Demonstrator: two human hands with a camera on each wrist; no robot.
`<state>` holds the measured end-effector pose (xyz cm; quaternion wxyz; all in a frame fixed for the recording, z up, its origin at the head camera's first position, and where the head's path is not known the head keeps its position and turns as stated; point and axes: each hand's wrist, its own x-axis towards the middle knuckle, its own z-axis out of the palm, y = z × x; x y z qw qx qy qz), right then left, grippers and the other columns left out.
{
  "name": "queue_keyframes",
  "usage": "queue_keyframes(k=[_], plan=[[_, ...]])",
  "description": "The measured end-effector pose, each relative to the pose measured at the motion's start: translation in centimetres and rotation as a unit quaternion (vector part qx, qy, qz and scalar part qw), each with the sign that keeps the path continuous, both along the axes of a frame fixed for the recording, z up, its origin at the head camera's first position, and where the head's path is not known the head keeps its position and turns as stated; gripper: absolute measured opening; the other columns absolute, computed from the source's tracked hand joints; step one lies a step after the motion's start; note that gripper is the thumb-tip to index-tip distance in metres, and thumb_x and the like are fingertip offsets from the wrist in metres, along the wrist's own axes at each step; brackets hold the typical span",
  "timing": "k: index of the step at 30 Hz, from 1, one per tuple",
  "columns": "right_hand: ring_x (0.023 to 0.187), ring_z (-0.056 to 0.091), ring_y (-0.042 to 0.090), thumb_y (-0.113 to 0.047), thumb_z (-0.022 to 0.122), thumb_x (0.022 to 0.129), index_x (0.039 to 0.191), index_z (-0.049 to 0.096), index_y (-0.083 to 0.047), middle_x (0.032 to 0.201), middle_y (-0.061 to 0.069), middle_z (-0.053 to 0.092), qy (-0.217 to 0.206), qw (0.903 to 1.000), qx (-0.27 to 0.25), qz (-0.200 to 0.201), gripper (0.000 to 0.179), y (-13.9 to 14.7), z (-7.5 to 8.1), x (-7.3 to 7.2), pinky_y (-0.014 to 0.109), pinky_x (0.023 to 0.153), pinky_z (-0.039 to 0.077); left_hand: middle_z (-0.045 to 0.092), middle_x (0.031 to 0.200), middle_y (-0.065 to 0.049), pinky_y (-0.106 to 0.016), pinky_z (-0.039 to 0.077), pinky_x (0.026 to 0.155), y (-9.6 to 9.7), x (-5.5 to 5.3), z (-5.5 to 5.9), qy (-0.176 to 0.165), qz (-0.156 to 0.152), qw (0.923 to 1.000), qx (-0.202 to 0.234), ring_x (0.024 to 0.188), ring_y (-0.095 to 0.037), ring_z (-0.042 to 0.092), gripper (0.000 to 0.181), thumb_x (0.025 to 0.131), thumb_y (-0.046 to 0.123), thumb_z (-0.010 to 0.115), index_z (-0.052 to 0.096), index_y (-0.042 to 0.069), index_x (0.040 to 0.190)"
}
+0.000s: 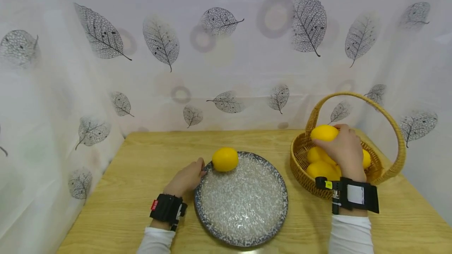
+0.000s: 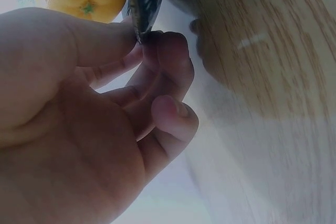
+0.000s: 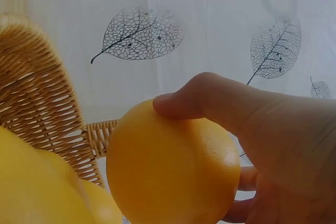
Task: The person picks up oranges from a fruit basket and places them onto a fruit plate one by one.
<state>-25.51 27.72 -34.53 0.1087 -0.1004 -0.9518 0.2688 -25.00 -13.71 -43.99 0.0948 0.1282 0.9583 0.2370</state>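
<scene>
In the head view, a speckled grey plate with a dark rim lies on the table. My left hand pinches its left rim between thumb and fingers; the left wrist view shows the plate edge in that grip. One yellow orange sits on the plate's upper left, close to those fingers. At the right, my right hand grips another orange above a wicker basket. Thumb and fingers wrap that orange in the right wrist view. Several more oranges lie in the basket.
The basket's tall arched handle rises beside and behind my right hand. Under everything is a light wooden table. A pale curtain with leaf prints hangs behind the table and along both sides.
</scene>
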Motion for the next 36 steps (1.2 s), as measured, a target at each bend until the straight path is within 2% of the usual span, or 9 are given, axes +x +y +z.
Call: queue_keyframes(k=[7,13,19,24,30,36], plan=[[0.103,0.044,0.048,-0.048,0.067,0.081,0.142,0.035,0.011,0.127,0.043,0.044,0.002,0.9996,0.01,0.024,0.09,-1.0,0.9,0.4,0.057,0.076,0.042,0.059,0.081,-0.011,-0.035,0.046,0.062,-0.1,-0.1,-0.1,-0.002,0.0,1.0,0.0,0.07,-0.019,0.052,0.011,0.098,0.011,0.052,0.051,0.003,0.106],[0.107,0.042,0.051,-0.046,0.065,0.084,0.147,0.035,0.001,0.128,0.044,0.042,-0.001,0.9983,0.022,0.054,0.084,-2.4,1.0,0.4,0.062,0.078,0.041,0.058,0.079,-0.01,-0.033,0.044,0.06,-0.3,0.0,-0.2,-0.002,-0.001,1.0,0.004,0.068,-0.018,0.051,0.01,0.099,0.009,0.051,0.051,0.002,0.106],[0.102,0.044,0.048,-0.045,0.065,0.085,0.144,0.04,-0.002,0.122,0.041,0.045,0.015,0.9966,0.021,0.078,0.077,-4.0,1.2,0.2,0.057,0.074,0.044,0.059,0.081,-0.01,-0.033,0.045,0.061,-0.2,-0.1,0.0,-0.009,0.001,0.9999,0.006,0.07,-0.019,0.052,0.011,0.099,0.01,0.051,0.051,0.002,0.107],[0.1,0.047,0.047,-0.043,0.066,0.084,0.142,0.042,-0.005,0.123,0.039,0.047,0.01,0.9954,0.02,0.093,0.074,-5.2,1.2,0.0,0.053,0.071,0.044,0.058,0.079,-0.009,-0.032,0.044,0.06,-0.1,-0.2,-0.1,-0.002,-0.005,1.0,0.005,0.068,-0.018,0.051,0.01,0.099,0.009,0.051,0.051,0.002,0.106],[0.108,0.044,0.048,-0.035,0.07,0.083,0.141,0.044,-0.004,0.13,0.038,0.048,0.026,0.9904,0.02,0.134,0.071,-6.4,1.4,-0.2,0.058,0.077,0.045,0.056,0.078,-0.009,-0.03,0.041,0.058,-0.1,0.0,0.3,-0.01,-0.003,0.9999,0.014,0.067,-0.018,0.05,0.01,0.099,0.009,0.05,0.05,0.002,0.105],[0.108,0.046,0.046,-0.032,0.071,0.082,0.141,0.043,-0.005,0.131,0.036,0.047,0.017,0.986,0.019,0.165,0.07,-7.1,1.4,-0.2,0.061,0.081,0.045,0.055,0.077,-0.008,-0.029,0.04,0.056,-0.2,-0.1,0.1,-0.011,-0.004,0.9998,0.013,0.066,-0.018,0.049,0.009,0.099,0.009,0.05,0.05,0.002,0.105]])
